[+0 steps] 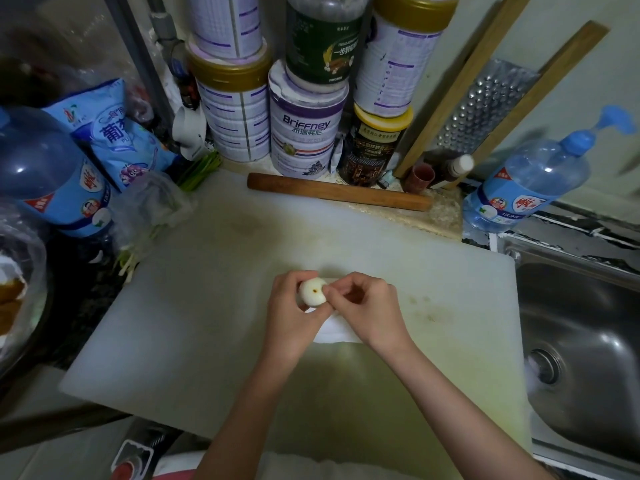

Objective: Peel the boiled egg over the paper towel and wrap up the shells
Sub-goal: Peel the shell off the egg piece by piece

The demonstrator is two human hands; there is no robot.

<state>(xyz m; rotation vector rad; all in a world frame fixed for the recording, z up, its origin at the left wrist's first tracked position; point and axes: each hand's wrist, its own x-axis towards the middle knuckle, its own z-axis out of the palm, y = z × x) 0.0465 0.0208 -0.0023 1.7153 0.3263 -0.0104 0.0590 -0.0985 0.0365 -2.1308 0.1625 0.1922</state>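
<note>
- Crowding the back of the counter, stacked tins (242,129) stand against the wall, with a dark jar (374,150) to their right and a wooden rolling pin (339,192) lying across in front of them.
- A metal grater (485,102) in a wooden frame leans on the wall at the right; at its foot stand a small red cup (419,178) and a small bottle (456,169) with a white cap.
- A blue pump bottle (530,183) stands between the grater and the sink (588,306).
- At the left sit a second blue bottle (45,174), a blue bag (114,133) and spring onions (152,216) in clear plastic.
- All of these lie well apart from the hands.
- The left hand (289,308) curls its fingers round the egg (312,291), holding it above the paper towel (336,333).
- The right hand (365,303) pinches at the egg's right edge; I cannot tell whether shell is between its fingertips.
- Both hands hide most of the paper towel.
- The paper towel lies on a stained white cutting board (207,306) beside the steel sink.
</note>
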